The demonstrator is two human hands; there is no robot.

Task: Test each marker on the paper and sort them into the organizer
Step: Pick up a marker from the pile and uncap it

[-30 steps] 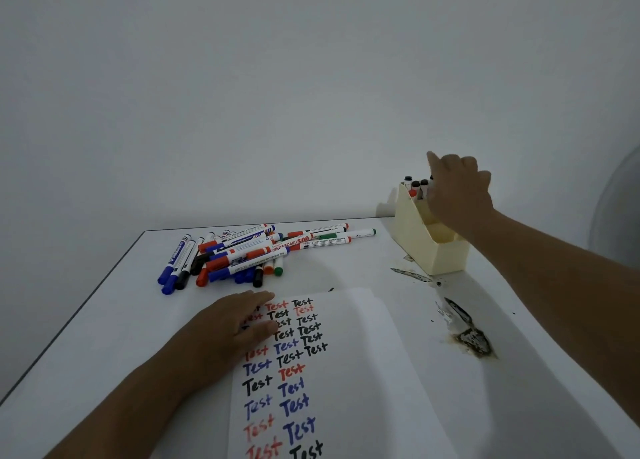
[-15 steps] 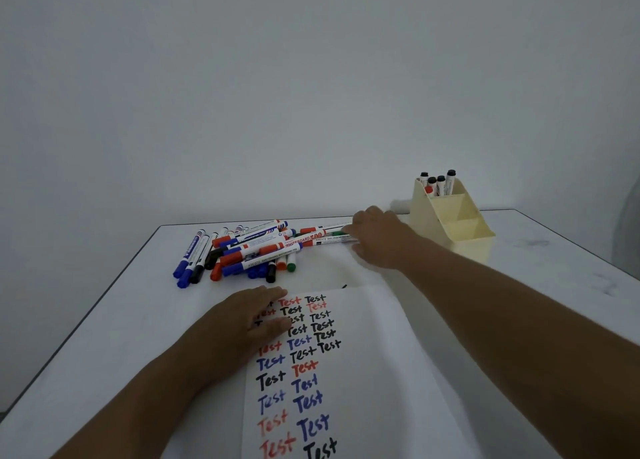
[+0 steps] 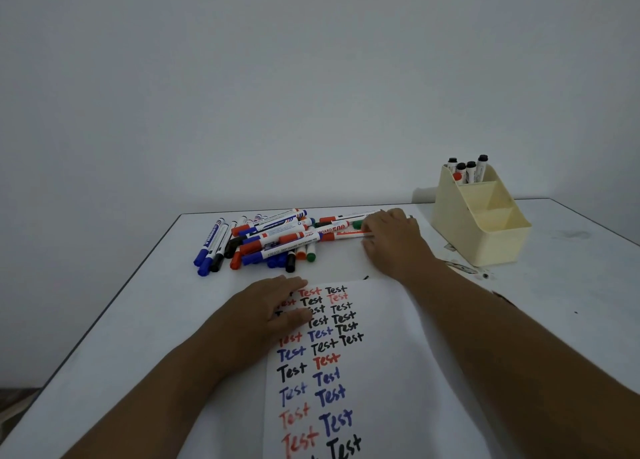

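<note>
Partly hidden: right hand [image 3: 391,238] covers the near ends of the red-banded markers [image 3: 341,234] at the pile's 3 o'clock edge; fingers lie over them, grip itself cannot be told. Left hand [image 3: 266,308] rests flat, fingers straight, on the paper's [image 3: 381,372] top-left corner, masking some "Test" words. Marker pile [image 3: 263,240]: white barrels, blue, red, black, green caps. Cream plastic organizer [image 3: 485,230] at 2 o'clock, stepped compartments, capped markers upright in the rear one [image 3: 469,171]

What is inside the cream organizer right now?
The organizer holds five upright markers in its rear compartment: four black-capped, one red. The two front compartments show only bare walls; their floors and the markers' lower ends are hidden.
</note>
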